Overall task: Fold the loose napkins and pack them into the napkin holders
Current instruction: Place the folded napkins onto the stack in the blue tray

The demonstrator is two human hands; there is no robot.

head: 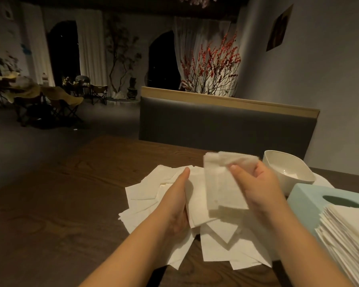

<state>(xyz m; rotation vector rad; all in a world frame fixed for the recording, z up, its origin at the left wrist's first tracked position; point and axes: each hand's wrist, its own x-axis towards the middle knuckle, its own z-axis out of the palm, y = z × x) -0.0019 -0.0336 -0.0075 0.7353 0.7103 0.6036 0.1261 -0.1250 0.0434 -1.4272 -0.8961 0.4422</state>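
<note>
Seen from above and behind two bare forearms, over a dark wood-grained counter (60,193). Spread across its middle, a fan of loose napkins (145,195): thin, white, soft-edged paper squares, overlapping at odd angles.

Right hand (255,183) raised just above the pile, grip narrow, thumb and fingers pinching the top edge of a folded napkin (220,183) that hangs down as a limp rectangle. Left hand (177,200) flat and relaxed, fingers straight, resting edge-on against the pile beside the hanging sheet, holding nothing.

To the right, a pale blue napkin holder (311,195), smooth, box-shaped, with an oval slot on top. Just beside it, at the frame's lower right, a tall neat stack of folded napkins (348,245), edges finely layered. Behind the holder, a glossy white bowl (288,168) with rounded corners. Beyond the counter, a grey padded bench back (226,125) with a light wood top rail, then a dim room.

Likely risks, judged from here: tissue this thin may tear or crumple under a tight pinch; the crease may fall crooked, since the sheet hangs free and blurred; a passing sleeve or wrist may topple the stack or scatter the fan; a bulky fold may jam in the oval slot.
</note>
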